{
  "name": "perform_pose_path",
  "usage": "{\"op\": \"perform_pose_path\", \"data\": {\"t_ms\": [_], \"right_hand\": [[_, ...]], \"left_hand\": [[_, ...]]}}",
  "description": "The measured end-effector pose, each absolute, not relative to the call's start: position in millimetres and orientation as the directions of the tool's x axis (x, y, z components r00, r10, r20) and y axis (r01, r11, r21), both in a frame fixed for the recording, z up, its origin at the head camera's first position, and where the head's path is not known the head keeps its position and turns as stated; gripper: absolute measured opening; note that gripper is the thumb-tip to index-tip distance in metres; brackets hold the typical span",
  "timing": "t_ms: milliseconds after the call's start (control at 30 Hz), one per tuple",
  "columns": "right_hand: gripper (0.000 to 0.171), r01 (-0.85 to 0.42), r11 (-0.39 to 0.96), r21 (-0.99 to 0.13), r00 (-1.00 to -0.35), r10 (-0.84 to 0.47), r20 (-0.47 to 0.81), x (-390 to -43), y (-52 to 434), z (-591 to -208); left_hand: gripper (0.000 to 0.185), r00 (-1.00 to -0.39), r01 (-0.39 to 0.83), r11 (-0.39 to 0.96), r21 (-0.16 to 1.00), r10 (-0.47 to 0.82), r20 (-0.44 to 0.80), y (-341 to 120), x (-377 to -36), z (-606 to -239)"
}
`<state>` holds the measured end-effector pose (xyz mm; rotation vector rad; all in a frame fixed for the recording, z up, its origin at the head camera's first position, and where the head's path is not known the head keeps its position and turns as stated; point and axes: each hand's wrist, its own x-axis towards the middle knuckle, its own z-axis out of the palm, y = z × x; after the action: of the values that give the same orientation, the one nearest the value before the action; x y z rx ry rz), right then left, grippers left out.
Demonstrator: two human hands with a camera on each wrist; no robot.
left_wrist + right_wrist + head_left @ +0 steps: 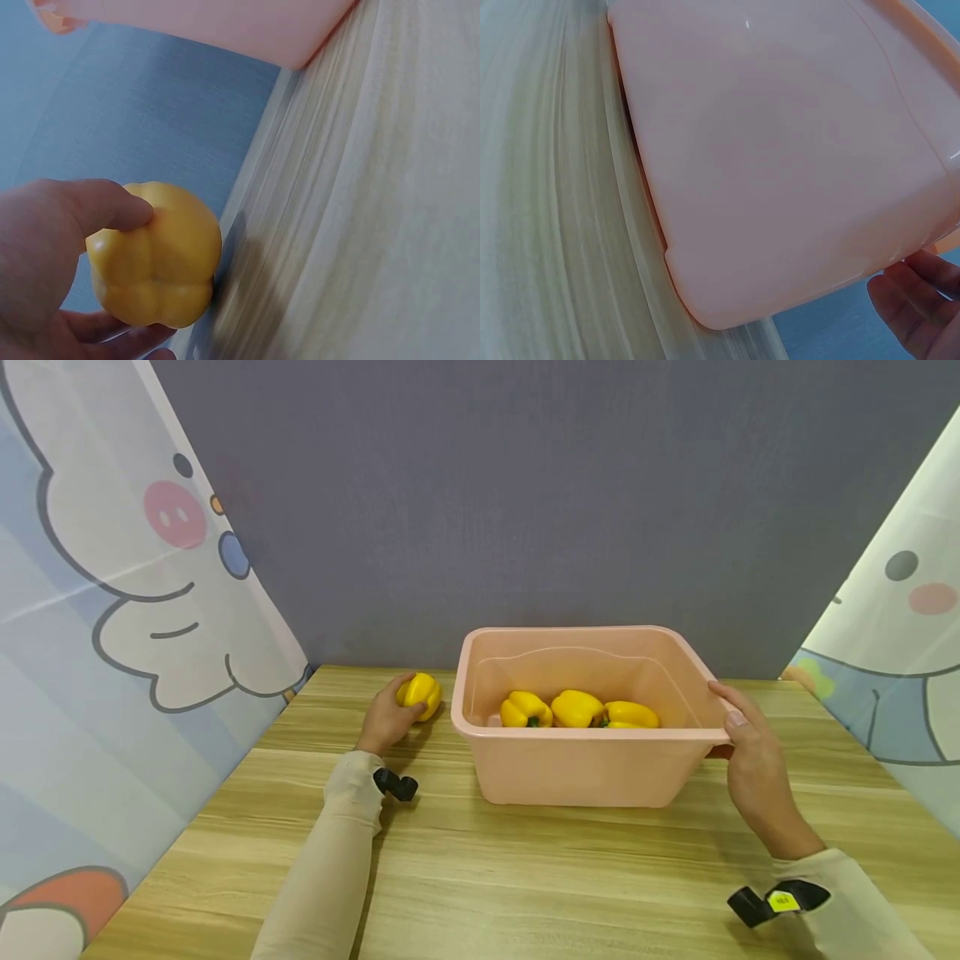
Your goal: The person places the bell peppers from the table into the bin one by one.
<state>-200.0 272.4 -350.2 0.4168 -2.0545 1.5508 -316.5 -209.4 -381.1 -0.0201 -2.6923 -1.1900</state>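
Note:
My left hand (388,718) grips a yellow bell pepper (422,696) just left of the bin, thumb on the near side and fingers round the far side. In the left wrist view the pepper (157,259) shows its lobed end, close over the wooden table. A pink plastic bin (577,768) stands at the middle of the table. Inside it lie three more yellow peppers (576,708) in a row. My right hand (757,764) holds the bin's right rim, thumb on top and fingers underneath. From the right wrist, the fingertips (911,289) show beneath the rim beside the bin's wall.
The wooden table (525,877) reaches back to a dark grey panel (525,510). Cartoon-printed sheets hang on the left (135,635) and right (900,635). A small black camera (396,785) is strapped to the left wrist, another (776,902) to the right.

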Motion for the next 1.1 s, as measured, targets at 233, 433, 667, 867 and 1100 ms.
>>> {"op": "perform_pose_path", "data": {"t_ms": [233,433,667,867,1100], "right_hand": [[0.046,-0.539,0.32,-0.779,-0.809,0.06,0.585,-199.5,272.2,-350.5],[0.044,-0.553,0.254,-0.793,-0.809,0.064,0.584,-199.9,270.9,-352.2],[0.043,-0.555,0.236,-0.798,-0.809,0.071,0.583,-201.3,271.8,-353.2],[0.044,-0.555,0.273,-0.786,-0.803,0.069,0.592,-201.0,271.8,-353.8],[0.045,-0.552,0.322,-0.769,-0.796,0.068,0.601,-199.1,271.4,-353.8]], "left_hand": [[0.065,-0.978,0.107,0.672,0.733,-0.063,0.201,-209.4,-316.5,-381.6],[0.065,-0.977,0.119,0.667,0.735,-0.054,0.208,-210.9,-316.7,-384.5],[0.065,-0.977,0.118,0.657,0.745,-0.056,0.204,-210.0,-314.6,-382.3],[0.065,-0.981,0.097,0.646,0.758,-0.068,0.184,-210.4,-314.7,-383.3],[0.063,-0.977,0.099,0.604,0.791,-0.093,0.193,-210.4,-315.7,-383.6]]}}
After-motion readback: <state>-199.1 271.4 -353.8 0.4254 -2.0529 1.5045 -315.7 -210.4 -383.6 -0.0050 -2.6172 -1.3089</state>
